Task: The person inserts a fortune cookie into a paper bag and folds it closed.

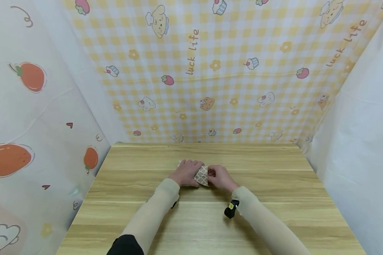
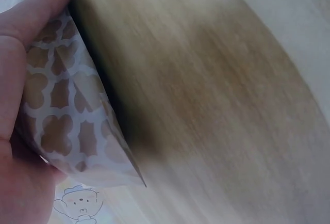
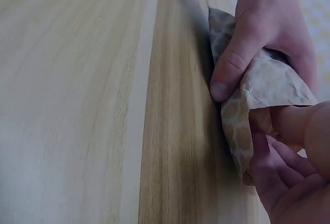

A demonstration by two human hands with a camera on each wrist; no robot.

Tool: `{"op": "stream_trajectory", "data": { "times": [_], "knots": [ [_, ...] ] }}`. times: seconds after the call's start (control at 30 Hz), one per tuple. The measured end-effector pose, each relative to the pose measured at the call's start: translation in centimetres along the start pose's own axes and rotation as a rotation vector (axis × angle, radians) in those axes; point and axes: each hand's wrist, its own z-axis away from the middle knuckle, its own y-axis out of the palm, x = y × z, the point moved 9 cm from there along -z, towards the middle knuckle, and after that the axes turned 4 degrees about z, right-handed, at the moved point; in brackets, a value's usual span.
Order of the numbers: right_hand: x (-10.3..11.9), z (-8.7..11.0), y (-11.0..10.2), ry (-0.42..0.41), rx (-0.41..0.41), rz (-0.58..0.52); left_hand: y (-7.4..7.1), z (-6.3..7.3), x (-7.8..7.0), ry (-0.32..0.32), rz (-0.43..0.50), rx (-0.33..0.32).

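A brown paper packet with a white lattice pattern lies at the middle of the wooden table, towards the back. From its left side my left hand grips it, with the thumb along the near edge; in the left wrist view the packet comes to a point at one corner. At the packet's right end is my right hand. The right wrist view shows that end of the paper gaping, with a digit of the right hand in the opening and curled fingers at the paper's edge. What lies inside is hidden.
The wood-grain table meets a yellow checked cloth at the back. White sheets hang on both sides, the left one printed with fruit. A black wrist device hangs by the right sleeve.
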Motion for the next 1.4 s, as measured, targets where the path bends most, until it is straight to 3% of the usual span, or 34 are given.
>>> {"op": "stream_trajectory", "data": {
  "times": [0.2, 0.47, 0.83, 1.13, 1.4],
  "knots": [
    [-0.5, 0.0, 0.2, -0.018, 0.036, -0.103, 0.0, 0.0, -0.4, 0.006, -0.007, -0.007],
    [-1.2, 0.2, 1.0, -0.090, 0.146, -0.159, 0.2, 0.0, -0.7, 0.037, 0.008, -0.043],
    [-1.3, 0.4, 1.8, -0.042, 0.271, -0.354, 0.0, 0.0, -1.1, 0.037, 0.017, -0.050],
    [-1.3, 0.3, 1.9, -0.050, 0.346, -0.304, 0.0, -0.1, -1.5, 0.055, 0.003, -0.066],
    [-0.8, 0.0, 1.8, -0.188, 0.365, -0.150, -0.2, 0.1, -2.0, 0.055, -0.008, -0.093]
  ]
}}
